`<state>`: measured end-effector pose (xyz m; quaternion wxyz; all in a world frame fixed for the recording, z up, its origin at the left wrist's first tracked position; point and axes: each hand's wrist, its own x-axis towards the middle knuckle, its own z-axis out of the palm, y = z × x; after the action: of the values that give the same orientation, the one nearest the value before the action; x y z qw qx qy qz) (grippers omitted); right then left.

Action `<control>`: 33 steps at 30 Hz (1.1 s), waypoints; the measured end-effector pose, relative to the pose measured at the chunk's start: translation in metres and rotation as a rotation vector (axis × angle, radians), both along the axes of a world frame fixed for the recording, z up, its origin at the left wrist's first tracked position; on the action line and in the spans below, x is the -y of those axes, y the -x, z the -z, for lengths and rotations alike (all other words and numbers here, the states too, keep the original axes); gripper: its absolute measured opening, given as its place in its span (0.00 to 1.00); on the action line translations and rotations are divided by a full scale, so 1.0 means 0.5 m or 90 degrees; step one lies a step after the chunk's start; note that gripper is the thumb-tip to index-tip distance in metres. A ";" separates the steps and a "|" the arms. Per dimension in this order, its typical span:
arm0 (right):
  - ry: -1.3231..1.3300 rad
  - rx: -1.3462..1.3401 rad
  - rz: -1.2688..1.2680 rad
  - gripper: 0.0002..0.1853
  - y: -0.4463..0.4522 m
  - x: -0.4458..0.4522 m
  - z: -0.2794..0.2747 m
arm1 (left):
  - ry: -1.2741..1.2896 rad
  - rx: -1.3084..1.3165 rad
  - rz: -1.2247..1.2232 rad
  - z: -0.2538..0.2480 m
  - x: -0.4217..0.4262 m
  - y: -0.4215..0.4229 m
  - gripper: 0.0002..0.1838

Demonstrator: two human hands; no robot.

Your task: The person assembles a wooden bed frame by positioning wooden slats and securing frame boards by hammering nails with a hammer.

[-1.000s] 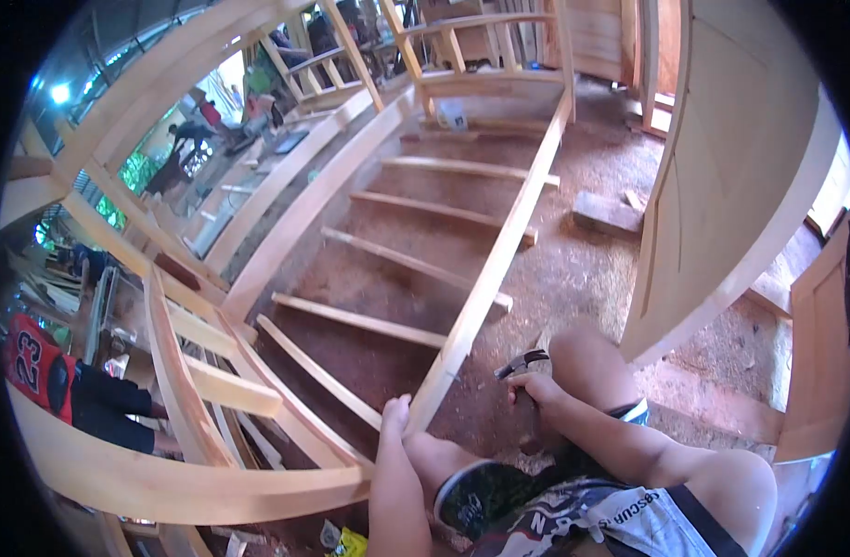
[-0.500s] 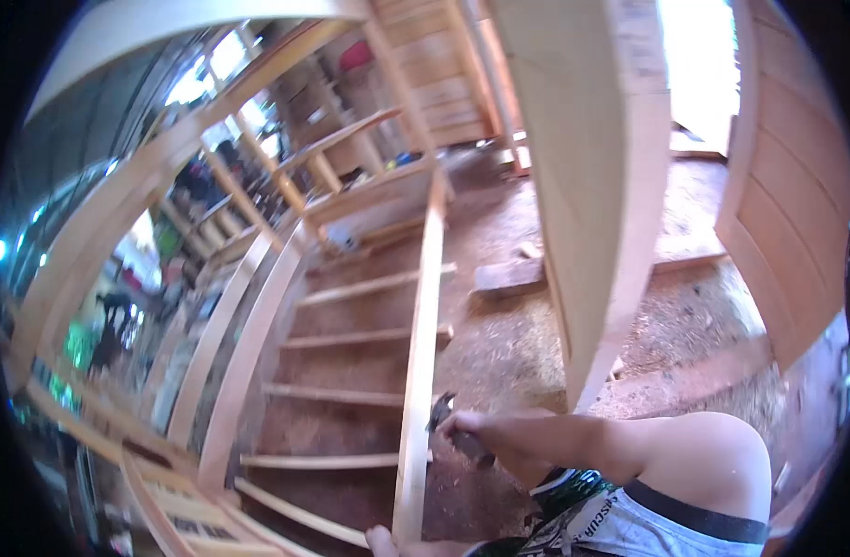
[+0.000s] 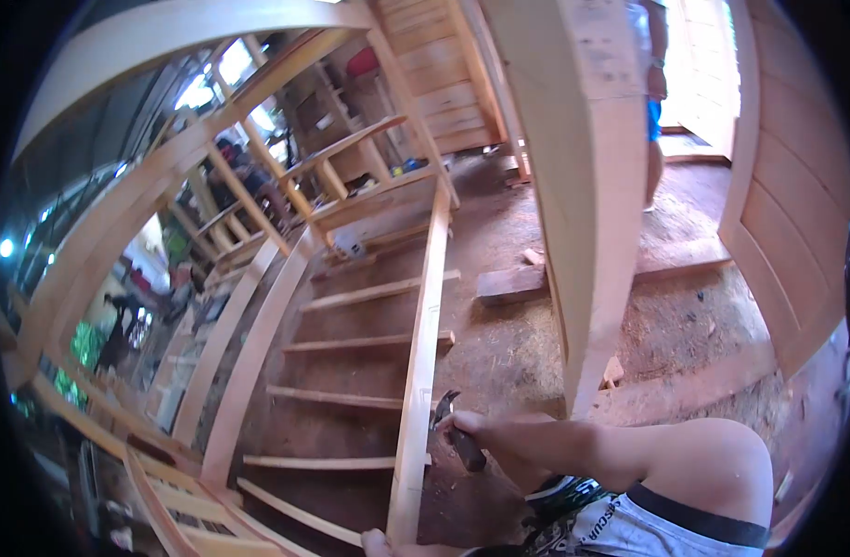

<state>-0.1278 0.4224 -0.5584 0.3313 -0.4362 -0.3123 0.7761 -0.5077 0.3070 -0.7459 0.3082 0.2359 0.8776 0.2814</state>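
1. A person (image 3: 658, 88) in blue has appeared beyond the tall wooden panel (image 3: 564, 186).
2. The right hand (image 3: 467, 423) has brought its hammer (image 3: 466, 450) nearer the long wooden rail (image 3: 418, 371).
3. The red-jerseyed figure (number 23) has left view.

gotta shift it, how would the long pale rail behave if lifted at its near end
The long pale rail would probably stay stiff, as it looks like straight timber. It may feel far-end heavy, stretching beyond the left hand. The slats crossing it might drag along; any fastening is unclear.
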 end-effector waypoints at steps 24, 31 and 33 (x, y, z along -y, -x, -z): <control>0.148 -0.001 -0.151 0.10 0.043 -0.116 0.153 | -0.196 0.530 -0.095 0.170 0.147 0.116 0.16; 0.178 -0.007 -0.134 0.10 0.036 -0.101 0.116 | -0.265 0.431 -0.398 0.089 0.164 0.080 0.08; 0.169 0.002 -0.138 0.10 0.038 -0.104 0.123 | -0.257 0.418 -0.392 0.063 0.162 0.069 0.06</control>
<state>-0.1468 0.4745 -0.6200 0.1848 -0.4412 -0.2525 0.8411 -0.5421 0.2261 -0.7776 0.4190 -0.0805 0.6914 0.5831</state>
